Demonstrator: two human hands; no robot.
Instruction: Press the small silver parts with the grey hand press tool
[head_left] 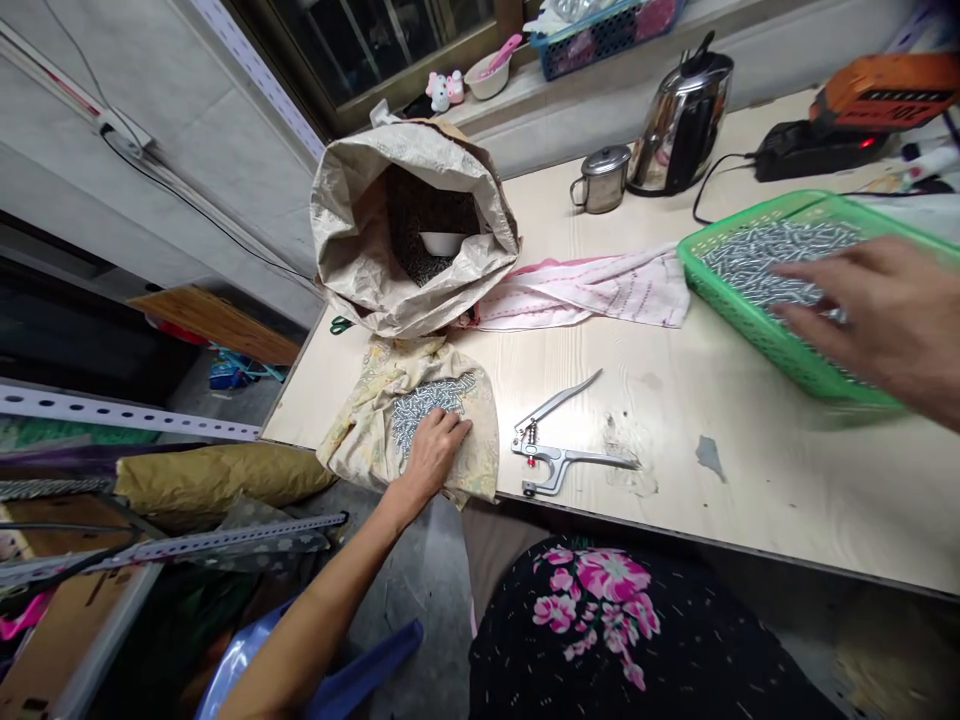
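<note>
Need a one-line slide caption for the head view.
Left hand at metal pieces on patterned fabric; right hand over green basket; pliers between.

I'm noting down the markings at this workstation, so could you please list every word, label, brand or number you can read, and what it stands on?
Nothing reads with certainty.
Orange battery pack: a short dark marking, perhaps "20V", too blurred to confirm.
Black floral garment: tiny green marks above the flowers, too small to tell whether they are lettering.
No other text is legible.

steel kettle (679,130) beside lidded mug (604,185) | pink spoon (504,55) in white bowl (487,87)
</note>
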